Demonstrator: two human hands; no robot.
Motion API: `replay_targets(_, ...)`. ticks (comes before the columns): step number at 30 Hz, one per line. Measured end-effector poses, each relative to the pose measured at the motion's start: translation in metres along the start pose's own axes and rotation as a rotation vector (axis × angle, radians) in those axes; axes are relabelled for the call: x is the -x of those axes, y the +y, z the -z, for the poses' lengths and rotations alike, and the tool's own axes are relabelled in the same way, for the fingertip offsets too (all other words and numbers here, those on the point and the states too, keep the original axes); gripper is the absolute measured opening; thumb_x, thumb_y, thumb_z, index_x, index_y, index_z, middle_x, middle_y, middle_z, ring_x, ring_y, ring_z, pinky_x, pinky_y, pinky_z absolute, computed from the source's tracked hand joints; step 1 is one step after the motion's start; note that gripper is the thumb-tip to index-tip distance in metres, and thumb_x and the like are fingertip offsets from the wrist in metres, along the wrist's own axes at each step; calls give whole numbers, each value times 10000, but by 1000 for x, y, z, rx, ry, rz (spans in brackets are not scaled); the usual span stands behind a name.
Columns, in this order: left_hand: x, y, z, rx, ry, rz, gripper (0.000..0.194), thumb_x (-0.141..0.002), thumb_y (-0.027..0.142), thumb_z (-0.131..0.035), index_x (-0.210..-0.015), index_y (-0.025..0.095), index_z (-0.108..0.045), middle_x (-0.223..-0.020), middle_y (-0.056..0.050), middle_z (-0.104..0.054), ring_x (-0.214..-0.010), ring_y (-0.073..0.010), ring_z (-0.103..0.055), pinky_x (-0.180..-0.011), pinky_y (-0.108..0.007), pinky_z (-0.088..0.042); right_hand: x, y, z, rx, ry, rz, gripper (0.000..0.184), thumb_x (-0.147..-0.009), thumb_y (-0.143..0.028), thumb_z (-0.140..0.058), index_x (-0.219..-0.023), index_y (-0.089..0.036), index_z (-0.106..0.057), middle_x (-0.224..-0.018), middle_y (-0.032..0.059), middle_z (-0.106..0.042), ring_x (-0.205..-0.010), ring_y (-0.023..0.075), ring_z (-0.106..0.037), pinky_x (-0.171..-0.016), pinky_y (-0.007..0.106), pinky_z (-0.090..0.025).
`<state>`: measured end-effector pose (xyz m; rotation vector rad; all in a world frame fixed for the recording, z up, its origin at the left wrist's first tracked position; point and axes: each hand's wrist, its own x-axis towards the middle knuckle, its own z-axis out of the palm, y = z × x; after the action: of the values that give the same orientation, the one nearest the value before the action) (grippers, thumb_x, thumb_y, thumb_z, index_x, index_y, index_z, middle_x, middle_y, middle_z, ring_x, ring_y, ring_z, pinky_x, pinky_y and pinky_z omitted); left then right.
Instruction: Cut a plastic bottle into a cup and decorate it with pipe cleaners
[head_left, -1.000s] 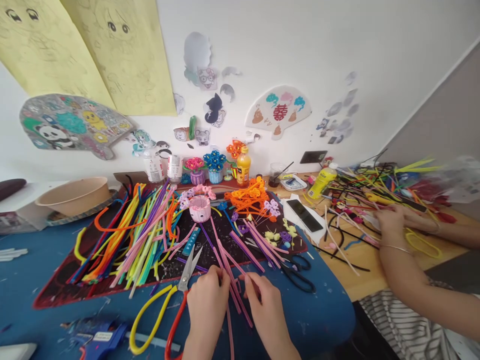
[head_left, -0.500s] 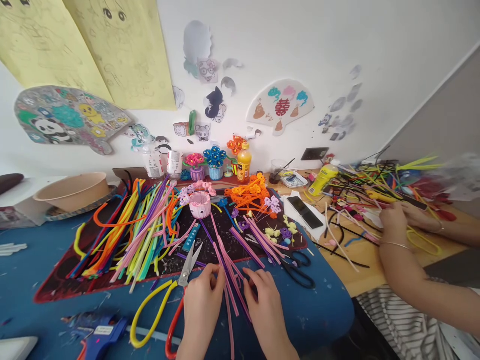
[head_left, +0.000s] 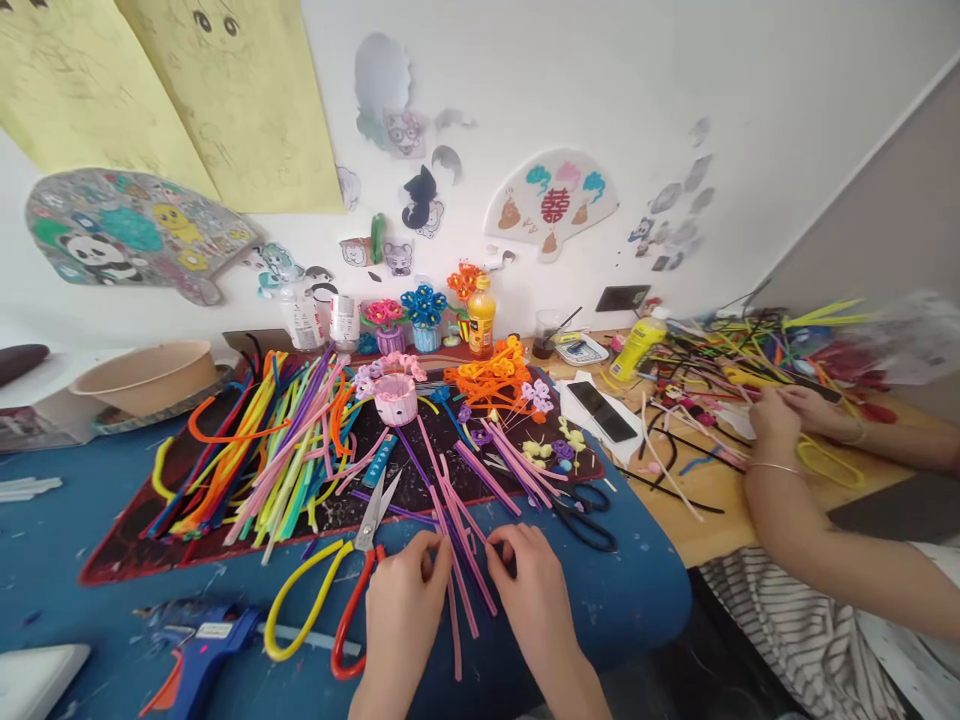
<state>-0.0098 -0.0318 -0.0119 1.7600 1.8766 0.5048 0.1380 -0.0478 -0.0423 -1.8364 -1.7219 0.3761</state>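
Low in the middle, my left hand [head_left: 405, 605] is closed, thumb and fingertips pinching a pink pipe cleaner [head_left: 455, 630]. Across a small gap, my right hand [head_left: 531, 590] is closed too, its fingertips on the end of another pink pipe cleaner [head_left: 466, 515]. Between the hands lie purple pipe cleaners [head_left: 469, 562] and more pink ones, fanning towards me. Scissors [head_left: 367, 525] with one yellow and one red handle lie open beside my left hand. Behind the strands stands a small pink pot [head_left: 396, 400] with pipe-cleaner flowers around its rim.
A multicoloured pipe-cleaner pile [head_left: 277, 450] covers the mat's left. A blue glue gun [head_left: 210, 640] lies front left. Black-handled scissors [head_left: 589, 520], a phone [head_left: 601, 411] and an orange pile [head_left: 491, 380] are to the right. A co-worker's hands [head_left: 787, 415] work at the wooden table.
The view has shifted slightly. My hands stay close together over the strands, and the pink pipe cleaners between them have moved a little. The co-worker's hands have come closer together.
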Motion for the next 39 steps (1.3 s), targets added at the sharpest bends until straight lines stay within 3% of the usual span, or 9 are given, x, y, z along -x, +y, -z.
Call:
replay_targets(4, 0, 3, 1, -32, -7, -8, 301, -905, 350, -400, -765, 205, -624, -479, 55, -364, -456, -154, -439, -508, -242, -209, -1, 3, -1, -34, 5, -4, 199, -836, -124, -592, -672, -220, -533, -629, -17, -502, -597, 189, -523, -563, 278, -373)
replay_targets(9, 0, 5, 1, -66, -16, -19, 288, -913, 337, -416, -754, 211, -620, -475, 57, -365, -453, -154, -454, -498, -240, -204, -3, 3, -2, -83, 38, -41, 199, -869, -178, -572, -676, -212, -539, -616, -11, -489, -593, 190, -515, -548, 266, -351)
replay_targets(17, -5, 5, 3, -143, 22, -10, 303, -961, 351, -419, -773, 216, -615, -488, 35, -508, -481, -170, -551, -503, -236, -260, -8, 1, -5, -164, 23, -45, 214, -892, -236, -578, -682, -209, -551, -600, -24, -499, -559, 165, -519, -543, 257, -366)
replay_targets(21, -5, -3, 13, -204, 29, 4, 333, -968, 362, -457, -705, 221, -606, -605, -11, -673, -611, -198, -664, -532, -235, -303, -9, 0, -1, -230, 3, -16, 145, -899, -256, -578, -763, -209, -601, -652, -14, -538, -600, 168, -562, -571, 256, -412)
replay_targets(24, -4, -9, 23, -264, 58, 48, 267, -969, 354, -472, -813, 229, -650, -697, -32, -729, -708, -243, -703, -539, -248, -310, -9, -5, 4, -246, -11, 32, 58, -881, -241, -591, -919, -214, -627, -718, -3, -553, -667, 191, -591, -611, 272, -452)
replay_targets(28, -5, -10, 30, -316, 48, 12, 202, -978, 277, -455, -1006, 243, -652, -925, -28, -758, -816, -240, -710, -576, -255, -346, -4, -14, 2, -149, -95, 146, 313, -756, -163, -708, -1042, -237, -606, -842, 17, -610, -768, 230, -614, -641, 300, -479)
replay_targets(31, -5, -6, 27, -339, 18, -37, 213, -981, 239, -446, -1043, 256, -649, -1037, -12, -744, -879, -228, -709, -602, -255, -368, 1, -15, -4, -64, -54, 157, 251, -766, -92, -669, -963, -235, -608, -788, 8, -611, -709, 221, -603, -603, 292, -458)
replay_targets(34, -4, -2, 19, -356, -6, -40, 226, -987, 283, -450, -951, 253, -670, -937, -7, -761, -839, -236, -720, -570, -261, -352, 4, -10, -7, -52, -7, 140, 152, -810, -83, -618, -841, -230, -592, -721, -4, -587, -647, 200, -585, -566, 275, -426)
replay_targets(39, 1, 13, 0, -381, -16, -5, 344, -996, 401, -423, -839, 220, -670, -745, -46, -757, -738, -263, -731, -516, -274, -298, 5, -3, -4, -155, -44, 146, 144, -817, -80, -616, -791, -220, -597, -726, -5, -609, -683, 195, -606, -611, 269, -432)
